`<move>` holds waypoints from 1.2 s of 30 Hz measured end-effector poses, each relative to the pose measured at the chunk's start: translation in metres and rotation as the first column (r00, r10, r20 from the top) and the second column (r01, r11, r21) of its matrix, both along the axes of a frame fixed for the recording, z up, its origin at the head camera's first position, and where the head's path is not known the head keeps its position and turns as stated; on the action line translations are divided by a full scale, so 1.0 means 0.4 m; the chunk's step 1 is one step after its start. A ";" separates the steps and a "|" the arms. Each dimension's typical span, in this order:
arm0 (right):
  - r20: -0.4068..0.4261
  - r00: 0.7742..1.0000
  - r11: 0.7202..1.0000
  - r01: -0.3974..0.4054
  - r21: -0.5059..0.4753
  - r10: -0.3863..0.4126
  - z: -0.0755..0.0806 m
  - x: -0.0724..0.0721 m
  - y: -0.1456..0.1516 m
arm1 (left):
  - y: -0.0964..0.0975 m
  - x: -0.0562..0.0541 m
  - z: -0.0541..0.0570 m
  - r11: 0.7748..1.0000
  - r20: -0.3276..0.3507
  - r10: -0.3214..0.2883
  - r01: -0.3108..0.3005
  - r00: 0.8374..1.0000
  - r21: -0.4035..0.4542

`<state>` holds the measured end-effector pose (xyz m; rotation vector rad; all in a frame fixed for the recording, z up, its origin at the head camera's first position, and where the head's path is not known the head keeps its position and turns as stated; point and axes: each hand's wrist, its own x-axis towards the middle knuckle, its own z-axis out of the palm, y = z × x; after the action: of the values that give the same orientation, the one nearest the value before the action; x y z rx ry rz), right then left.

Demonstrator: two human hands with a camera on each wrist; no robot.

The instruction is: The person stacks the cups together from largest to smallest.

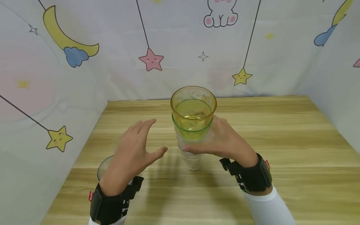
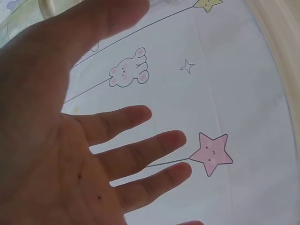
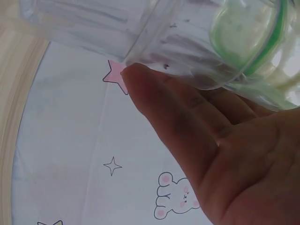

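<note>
A tall stack of nested clear plastic cups [image 1: 192,131] stands upright in the middle of the head view, an amber-rimmed cup [image 1: 194,93] on top and a green-rimmed one below it. My right hand [image 1: 227,140] grips the stack around its middle, thumb across the near side and fingers behind. Close up in the right wrist view, those fingers lie along the clear cups [image 3: 168,42]. Left of the stack, my left hand [image 1: 133,147] is held with fingers spread and nothing in it. Behind the left wrist, another clear cup [image 1: 103,167] is mostly hidden.
The wood-grain table [image 1: 281,150] spreads under both hands. A white cloth backdrop [image 1: 180,37] with printed stars, moons and a bear closes off the back and both sides. Black camera straps [image 1: 253,175] sit on both wrists.
</note>
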<state>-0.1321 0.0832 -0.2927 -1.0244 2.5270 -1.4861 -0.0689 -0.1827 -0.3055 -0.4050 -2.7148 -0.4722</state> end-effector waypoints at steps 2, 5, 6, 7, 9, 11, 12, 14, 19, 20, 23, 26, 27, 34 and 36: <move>0.003 1.000 1.000 -0.006 0.017 0.006 -0.001 -0.001 -0.004 | -0.008 0.009 -0.008 1.000 -0.013 0.007 -0.006 1.000 0.024; 0.015 1.000 0.999 -0.011 0.033 0.010 -0.004 -0.002 -0.008 | -0.021 0.021 -0.021 0.998 -0.015 0.038 -0.037 0.999 0.046; 0.017 1.000 0.999 -0.014 0.034 0.013 -0.004 -0.002 -0.010 | -0.026 0.024 -0.025 0.998 -0.019 0.047 -0.046 0.999 0.050; 0.019 1.000 0.999 -0.014 0.035 0.013 -0.005 -0.002 -0.010 | -0.029 0.027 -0.029 0.997 -0.024 0.056 -0.055 0.998 0.054; 0.012 1.000 0.999 -0.012 0.046 0.012 -0.005 -0.003 -0.011 | -0.036 0.033 -0.035 0.996 -0.026 0.075 -0.073 0.997 0.059; 0.008 1.000 0.998 -0.010 0.056 0.009 -0.005 -0.005 -0.010 | -0.041 0.037 -0.040 0.994 -0.023 0.085 -0.083 0.996 0.068; 0.007 1.000 0.998 -0.008 0.061 0.007 -0.005 -0.005 -0.009 | -0.043 0.040 -0.042 0.994 -0.021 0.090 -0.088 0.996 0.072; 0.003 1.000 0.997 -0.003 0.074 0.003 -0.006 -0.006 -0.007 | -0.047 0.045 -0.047 0.992 -0.011 0.099 -0.098 0.995 0.081; 0.019 1.000 0.996 -0.001 0.084 -0.001 -0.006 -0.004 -0.003 | -0.058 0.055 -0.055 0.989 0.011 0.117 -0.118 0.993 0.085; 0.022 1.000 0.996 -0.001 0.084 -0.001 -0.005 -0.004 -0.002 | -0.060 0.057 -0.057 0.989 0.011 0.119 -0.120 0.993 0.084; 0.025 1.000 0.996 -0.002 0.086 -0.001 -0.005 -0.003 0.001 | -0.065 0.061 -0.064 0.989 -0.003 0.122 -0.122 0.992 0.085; 0.018 1.000 0.996 -0.002 0.087 0.000 -0.003 -0.005 0.004 | -0.070 0.062 -0.068 0.990 -0.039 0.123 -0.120 0.992 0.072; 0.017 1.000 0.996 -0.001 0.088 0.000 -0.002 -0.006 0.005 | -0.072 0.062 -0.070 0.991 -0.053 0.123 -0.119 0.991 0.068; 0.029 0.999 0.995 0.010 0.097 -0.013 0.003 -0.007 0.011 | -0.083 0.066 -0.075 0.986 -0.085 0.158 -0.154 0.984 0.058; 0.031 0.999 0.995 0.009 0.098 -0.012 0.003 -0.007 0.012 | -0.088 0.071 -0.078 0.985 -0.080 0.167 -0.163 0.983 0.057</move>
<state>-0.1351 0.0880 -0.2915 -0.9681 2.5583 -1.3550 -0.0405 -0.2178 -0.3367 -0.1795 -2.6209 -0.4650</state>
